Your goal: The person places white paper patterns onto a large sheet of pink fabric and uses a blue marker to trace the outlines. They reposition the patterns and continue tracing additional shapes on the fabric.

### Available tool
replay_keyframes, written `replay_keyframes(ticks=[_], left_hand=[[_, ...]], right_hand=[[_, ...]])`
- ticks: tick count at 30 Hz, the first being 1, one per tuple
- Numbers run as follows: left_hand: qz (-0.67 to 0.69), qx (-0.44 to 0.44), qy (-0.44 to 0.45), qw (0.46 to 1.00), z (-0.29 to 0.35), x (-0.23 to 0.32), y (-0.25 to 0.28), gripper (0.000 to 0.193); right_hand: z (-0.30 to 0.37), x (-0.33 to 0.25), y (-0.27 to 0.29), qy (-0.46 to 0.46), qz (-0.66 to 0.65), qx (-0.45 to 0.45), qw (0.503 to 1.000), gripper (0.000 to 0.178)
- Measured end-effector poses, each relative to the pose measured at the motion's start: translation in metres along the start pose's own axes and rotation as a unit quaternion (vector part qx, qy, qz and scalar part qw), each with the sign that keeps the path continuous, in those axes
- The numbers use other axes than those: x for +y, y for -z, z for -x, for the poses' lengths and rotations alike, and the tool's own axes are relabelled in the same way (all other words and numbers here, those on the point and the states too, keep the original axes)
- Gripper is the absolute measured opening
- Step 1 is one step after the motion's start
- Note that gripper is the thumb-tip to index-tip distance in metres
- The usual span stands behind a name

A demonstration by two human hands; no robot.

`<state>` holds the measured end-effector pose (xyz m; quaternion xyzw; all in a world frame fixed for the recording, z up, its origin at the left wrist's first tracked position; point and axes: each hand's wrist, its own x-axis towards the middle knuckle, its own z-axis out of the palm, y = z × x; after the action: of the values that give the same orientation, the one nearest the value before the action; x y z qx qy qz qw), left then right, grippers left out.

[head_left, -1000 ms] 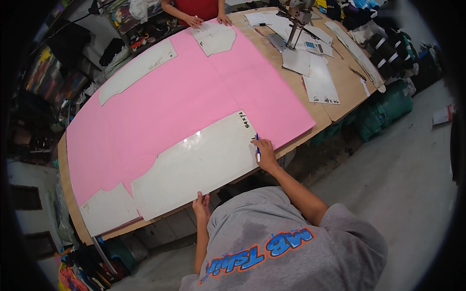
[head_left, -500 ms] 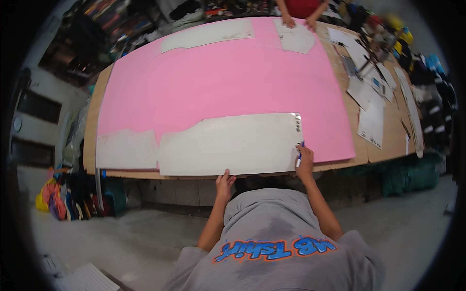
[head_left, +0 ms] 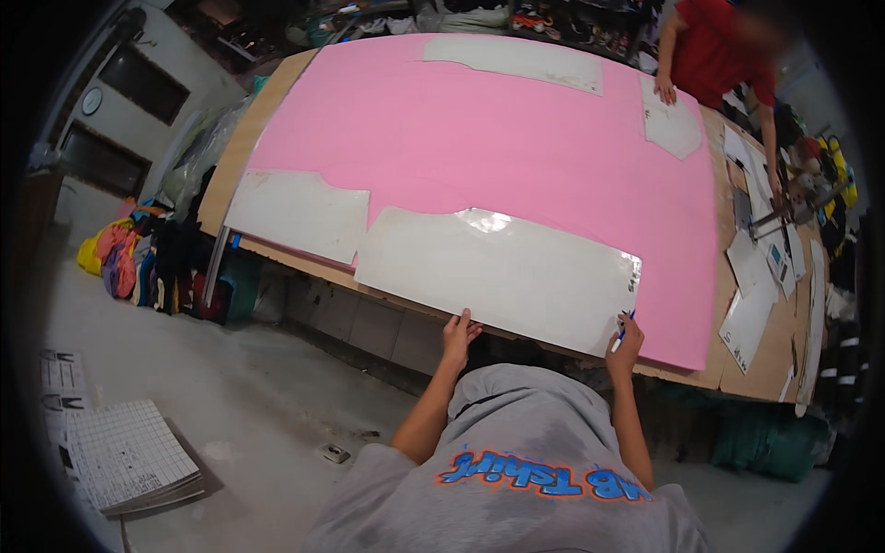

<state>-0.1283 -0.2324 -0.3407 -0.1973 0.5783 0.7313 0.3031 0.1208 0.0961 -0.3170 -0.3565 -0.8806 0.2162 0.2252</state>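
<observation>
A large white pattern board lies along the near edge of pink fabric, which is spread over the table. My right hand is closed round a blue-and-white pen at the board's right edge, near its front corner. At the board's front edge, my left hand touches the rim, fingers apart. A smaller white pattern piece lies just left of the board. At the far side are a long white pattern piece and a small one.
A person in red stands at the far right, one hand on the small pattern piece, the other over the brown tabletop. White boards and a metal tool lie there. Stacked paper lies lower left; bundled cloth sits beyond.
My view has swung left, so the table looks tilted. My hands stay at the same board. The other person has taken one hand off the small pattern piece and reached toward the brown tabletop.
</observation>
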Motion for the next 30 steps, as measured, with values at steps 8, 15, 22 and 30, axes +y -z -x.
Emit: replay_keyframes(ticks=[8,15,22,30], left_hand=[[0.014,0.076,-0.049,0.996,-0.027,0.018,0.033,0.033],[0.018,0.084,-0.052,0.995,-0.064,0.034,0.083,0.040],[0.010,0.026,-0.012,1.000,-0.069,0.052,0.091,0.059],[-0.030,0.024,-0.015,0.999,-0.061,0.056,0.082,0.046]], right_hand=[[0.007,0.006,-0.012,0.004,0.002,0.005,1.000,0.057],[-0.002,-0.001,-0.026,-0.029,0.009,0.055,0.998,0.060],[-0.004,-0.039,-0.012,-0.127,0.044,0.043,0.990,0.061],[0.001,-0.046,-0.014,-0.134,0.062,0.032,0.988,0.060]])
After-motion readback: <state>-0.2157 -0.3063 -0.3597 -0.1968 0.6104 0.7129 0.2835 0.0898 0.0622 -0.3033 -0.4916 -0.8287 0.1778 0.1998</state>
